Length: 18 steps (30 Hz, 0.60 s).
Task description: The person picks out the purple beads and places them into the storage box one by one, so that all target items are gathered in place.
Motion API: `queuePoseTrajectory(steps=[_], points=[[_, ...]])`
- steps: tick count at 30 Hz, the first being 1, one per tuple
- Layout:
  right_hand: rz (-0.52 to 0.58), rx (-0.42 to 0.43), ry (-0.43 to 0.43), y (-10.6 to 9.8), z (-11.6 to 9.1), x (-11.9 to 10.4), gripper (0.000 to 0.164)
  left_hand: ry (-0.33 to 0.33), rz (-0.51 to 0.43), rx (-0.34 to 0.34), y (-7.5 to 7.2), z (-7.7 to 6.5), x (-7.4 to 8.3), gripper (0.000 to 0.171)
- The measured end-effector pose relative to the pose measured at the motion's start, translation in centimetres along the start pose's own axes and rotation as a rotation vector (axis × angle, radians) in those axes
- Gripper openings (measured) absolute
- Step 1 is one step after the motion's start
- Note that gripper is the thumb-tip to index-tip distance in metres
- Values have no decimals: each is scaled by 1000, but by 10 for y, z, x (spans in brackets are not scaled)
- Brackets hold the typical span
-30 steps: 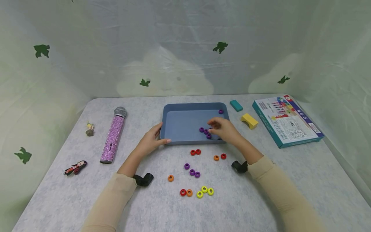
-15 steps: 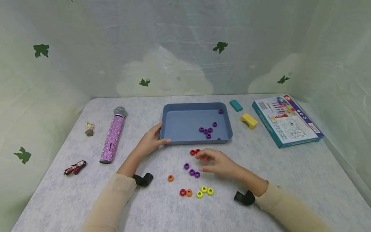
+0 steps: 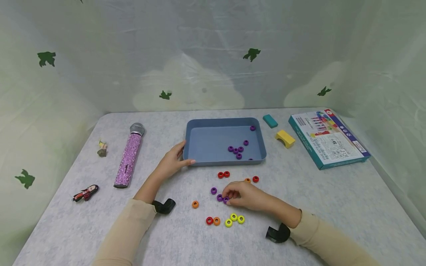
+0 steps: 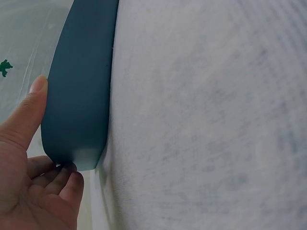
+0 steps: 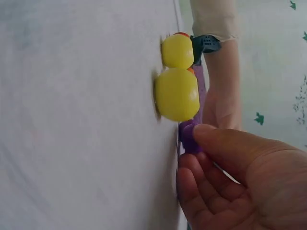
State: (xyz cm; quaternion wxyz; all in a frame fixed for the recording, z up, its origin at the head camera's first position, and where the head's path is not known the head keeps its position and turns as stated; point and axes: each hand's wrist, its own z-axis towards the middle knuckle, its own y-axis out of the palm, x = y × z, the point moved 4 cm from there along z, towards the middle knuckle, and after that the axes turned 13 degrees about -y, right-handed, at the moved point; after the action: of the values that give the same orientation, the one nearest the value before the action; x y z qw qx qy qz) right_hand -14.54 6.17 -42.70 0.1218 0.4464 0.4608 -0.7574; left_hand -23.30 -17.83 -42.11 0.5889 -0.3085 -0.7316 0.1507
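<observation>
One purple bead (image 3: 226,200) pinched at thumb and fingertips of right hand (image 3: 249,195); second purple bead (image 3: 220,197) just beside. Left hand (image 3: 171,162) grips blue tray (image 3: 219,163) by near-left corner.

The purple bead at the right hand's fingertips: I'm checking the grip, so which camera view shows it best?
The right wrist view: the purple bead appears larger there, pinched by the right hand, though partly covered. The head view shows it small, beside another purple bead. The left wrist view does not show it.
</observation>
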Motion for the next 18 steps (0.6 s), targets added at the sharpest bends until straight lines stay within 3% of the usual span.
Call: queuePoseTrajectory(steps=[4, 10, 14, 18], points=[[-3, 69, -9, -15, 6, -2, 15, 1, 0, -1, 0, 0, -1, 90], [-71, 269, -51, -58, 22, 7, 19, -2, 3, 2, 0, 0, -1, 89], [-97, 381, 13, -85, 32, 26, 22, -1, 5, 0, 0, 0, 0, 90], [-102, 426, 103, -100, 42, 47, 21, -13, 10, 2, 0, 0, 0, 91]])
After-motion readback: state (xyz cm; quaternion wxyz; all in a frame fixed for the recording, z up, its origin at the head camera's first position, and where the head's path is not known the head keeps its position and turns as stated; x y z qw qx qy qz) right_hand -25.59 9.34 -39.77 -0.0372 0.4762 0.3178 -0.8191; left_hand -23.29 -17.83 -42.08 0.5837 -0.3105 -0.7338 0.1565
